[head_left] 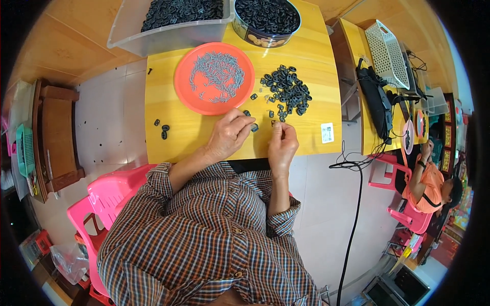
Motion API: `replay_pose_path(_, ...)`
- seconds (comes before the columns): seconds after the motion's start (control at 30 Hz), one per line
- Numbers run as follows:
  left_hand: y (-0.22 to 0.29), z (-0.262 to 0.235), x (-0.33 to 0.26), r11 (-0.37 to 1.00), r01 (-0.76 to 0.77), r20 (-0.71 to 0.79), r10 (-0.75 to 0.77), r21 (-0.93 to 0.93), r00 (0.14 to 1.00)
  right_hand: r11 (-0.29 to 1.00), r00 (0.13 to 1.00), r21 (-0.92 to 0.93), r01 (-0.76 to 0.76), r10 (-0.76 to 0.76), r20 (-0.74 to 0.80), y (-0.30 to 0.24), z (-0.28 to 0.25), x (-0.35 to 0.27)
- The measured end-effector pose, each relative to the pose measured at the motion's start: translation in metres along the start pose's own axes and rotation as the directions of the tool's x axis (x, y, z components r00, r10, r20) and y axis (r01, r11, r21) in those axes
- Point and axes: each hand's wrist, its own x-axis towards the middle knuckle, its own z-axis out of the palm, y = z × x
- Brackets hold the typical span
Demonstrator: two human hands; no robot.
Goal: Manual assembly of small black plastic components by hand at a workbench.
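Observation:
Over the near part of the yellow table, my left hand (229,133) is closed in a pinch. A black two-hole plastic piece (254,128) shows at its fingertips, and whether it is gripped or only touched is hard to see. To its right, my right hand (283,145) pinches a small dark piece (273,123) between thumb and finger. Beyond the hands lies a loose pile of black plastic pieces (291,89), several with two holes. An orange round plate (186,99) holds many thin grey metal pieces (217,74), too small to name surely.
At the back stand a clear plastic bin (178,43) and a round tin (265,40), both full of black pieces. A few black pieces (164,131) lie at the left. A black cable (354,224) hangs right of the table. Another person (426,186) sits far right.

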Motion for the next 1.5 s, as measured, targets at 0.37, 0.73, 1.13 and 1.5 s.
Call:
replay_pose_path(0.37, 0.015, 0.012, 0.007, 0.722, 0.482, 0.361, -0.333, -0.496, 0.871, 0.482, 0.857, 0.709, -0.515, 0.299, 0.419, -0.015, -0.014, -0.013)
replay_pose_path(0.73, 0.022, 0.001, 0.007, 0.534, 0.676, 0.557, -0.395, -0.507, 0.730, 0.649, 0.949, 0.693, -0.313, 0.184, 0.257, -0.017, -0.018, -0.023)
replay_pose_path(1.13, 0.025, 0.002, 0.027, 0.066, 0.825, 0.746, -0.391, -0.561, 0.539, 0.786, 0.965, 0.615, 0.069, -0.208, 0.157, -0.021, -0.039, -0.008)
replay_pose_path(1.5, 0.023, 0.004, 0.021, 0.394, 0.709, 0.545, -0.456, -0.586, 0.704, 0.817, 0.994, 0.577, -0.030, -0.036, 0.102, -0.016, -0.010, -0.010)
